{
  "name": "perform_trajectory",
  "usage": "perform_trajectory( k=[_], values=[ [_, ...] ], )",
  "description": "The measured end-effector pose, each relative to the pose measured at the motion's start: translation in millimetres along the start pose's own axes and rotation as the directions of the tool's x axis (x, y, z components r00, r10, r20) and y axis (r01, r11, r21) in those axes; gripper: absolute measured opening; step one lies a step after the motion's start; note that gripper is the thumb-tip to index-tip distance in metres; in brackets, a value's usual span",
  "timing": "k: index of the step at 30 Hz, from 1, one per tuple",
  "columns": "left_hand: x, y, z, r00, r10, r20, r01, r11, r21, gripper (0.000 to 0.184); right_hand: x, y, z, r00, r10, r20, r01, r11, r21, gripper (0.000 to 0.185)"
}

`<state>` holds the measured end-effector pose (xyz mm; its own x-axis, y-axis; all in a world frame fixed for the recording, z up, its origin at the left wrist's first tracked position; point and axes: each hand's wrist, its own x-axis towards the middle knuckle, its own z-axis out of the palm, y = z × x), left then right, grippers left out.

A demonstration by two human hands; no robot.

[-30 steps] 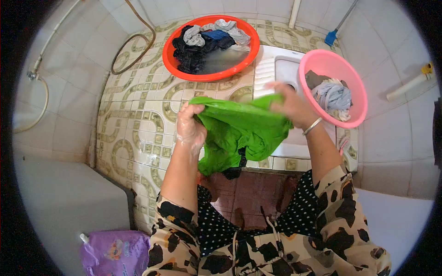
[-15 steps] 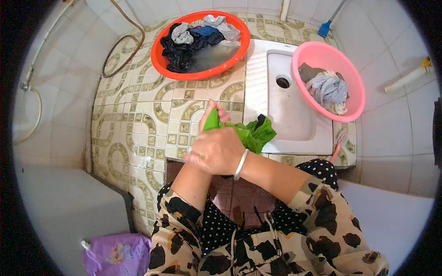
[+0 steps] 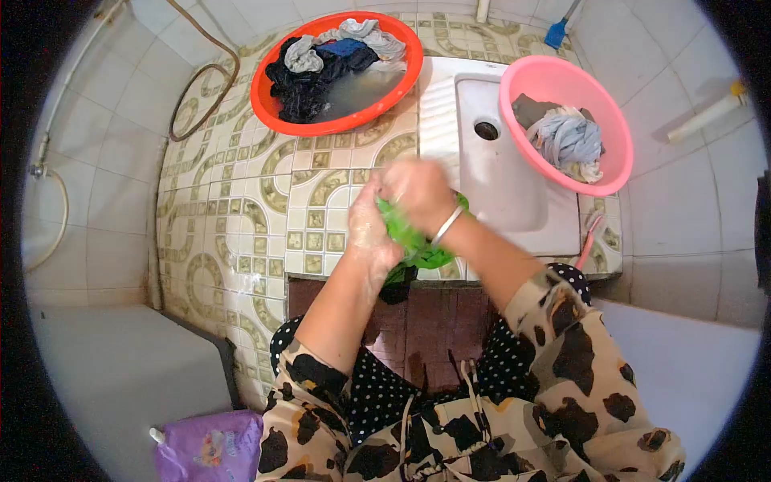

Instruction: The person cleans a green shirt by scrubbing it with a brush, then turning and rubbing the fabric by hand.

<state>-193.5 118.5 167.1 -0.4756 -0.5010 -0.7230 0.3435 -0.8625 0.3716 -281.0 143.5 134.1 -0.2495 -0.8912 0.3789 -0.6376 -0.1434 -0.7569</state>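
A bright green cloth point(image 3: 405, 233) is bunched between my two hands, above the edge of the tiled step. My left hand point(image 3: 373, 225), wet with suds, is closed on its left side. My right hand point(image 3: 419, 193), with a white bangle at the wrist, presses over the top of the cloth and is blurred by motion. Part of the cloth hangs below my hands, with a dark piece at its lower end. The fingers partly hide the cloth.
A red basin point(image 3: 337, 126) of dark and grey clothes in cloudy water stands ahead. A pink basin point(image 3: 566, 72) with clothes rests over the squat toilet's point(image 3: 502, 189) right side. A pink-handled brush point(image 3: 590, 241), a hose point(image 3: 229, 80) and a purple pouch point(image 3: 210, 450) lie around.
The green cloth, first spread between my hands, is now bunched up. My right hand has come across to my left, then moved up over the cloth. The view has shifted slightly.
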Motion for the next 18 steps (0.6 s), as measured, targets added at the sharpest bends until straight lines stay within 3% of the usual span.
perform_trajectory(
  k=[1, 2, 3, 4, 6, 7, 8, 9, 10, 11, 12, 14, 16, 17, 18],
  values=[
    [19, 12, -37, 0.948, 0.04, 0.316, -0.056, 0.998, 0.039, 0.031, 4, 23, -11, 0.998, 0.054, -0.025, -0.058, 0.973, -0.225, 0.022],
    [14, 21, -34, 0.945, 0.046, 0.323, -0.063, 0.997, 0.043, 0.031, 0, 29, -19, 0.989, 0.143, -0.047, -0.15, 0.971, -0.184, 0.033],
    [7, 32, -26, 0.971, 0.11, 0.21, -0.109, 0.994, -0.017, 0.034, -1, 36, -21, 0.955, 0.291, 0.059, -0.287, 0.956, -0.064, 0.034],
    [3, 42, -24, 0.981, 0.171, 0.086, -0.164, 0.983, -0.08, 0.04, -2, 36, -25, 0.959, 0.276, 0.071, -0.271, 0.96, -0.063, 0.034],
    [13, 59, -40, 0.977, 0.175, 0.122, -0.166, 0.983, -0.081, 0.039, -4, 36, -32, 0.906, -0.076, 0.417, -0.088, 0.929, 0.359, 0.026],
    [21, 61, -48, 0.961, 0.227, 0.16, -0.228, 0.974, -0.015, 0.035, -1, 25, -49, 0.818, -0.032, 0.574, -0.201, 0.92, 0.338, 0.018],
    [27, 61, -54, 0.942, 0.268, 0.204, -0.284, 0.958, 0.053, 0.031, -2, 34, -52, 0.818, -0.032, 0.575, -0.201, 0.92, 0.337, 0.018],
    [22, 54, -50, 0.958, 0.248, 0.141, -0.259, 0.964, 0.063, 0.026, -2, 37, -56, 0.87, 0.104, 0.482, -0.407, 0.702, 0.584, 0.02],
    [21, 47, -47, 0.96, 0.241, 0.143, -0.252, 0.965, 0.066, 0.026, -3, 39, -59, 0.866, 0.268, 0.422, -0.498, 0.378, 0.78, 0.024],
    [21, 40, -45, 0.974, 0.183, 0.133, -0.199, 0.973, 0.117, 0.026, -2, 41, -62, 0.849, 0.349, 0.397, -0.481, 0.198, 0.854, 0.026],
    [20, 33, -41, 0.985, 0.125, 0.119, -0.144, 0.976, 0.166, 0.026, 0, 33, -56, 0.847, 0.354, 0.396, -0.482, 0.195, 0.854, 0.026],
    [16, 23, -33, 0.994, 0.103, 0.043, -0.108, 0.985, 0.138, 0.025, 6, 11, -33, 0.887, 0.406, 0.218, -0.301, 0.152, 0.941, 0.03],
    [29, 17, -41, 0.974, 0.155, 0.166, -0.161, 0.987, 0.026, 0.024, 2, -33, -12, 0.992, 0.095, 0.086, -0.128, 0.773, 0.622, 0.021],
    [59, 16, -64, 0.95, 0.234, 0.206, -0.288, 0.913, 0.289, 0.025, -9, -60, -6, 0.983, -0.13, 0.128, 0.082, 0.941, 0.328, 0.015],
    [77, 15, -81, 0.951, 0.233, 0.203, -0.285, 0.915, 0.285, 0.025, -17, -76, -2, 0.917, -0.319, 0.241, 0.325, 0.945, 0.013, 0.011]
  ],
)
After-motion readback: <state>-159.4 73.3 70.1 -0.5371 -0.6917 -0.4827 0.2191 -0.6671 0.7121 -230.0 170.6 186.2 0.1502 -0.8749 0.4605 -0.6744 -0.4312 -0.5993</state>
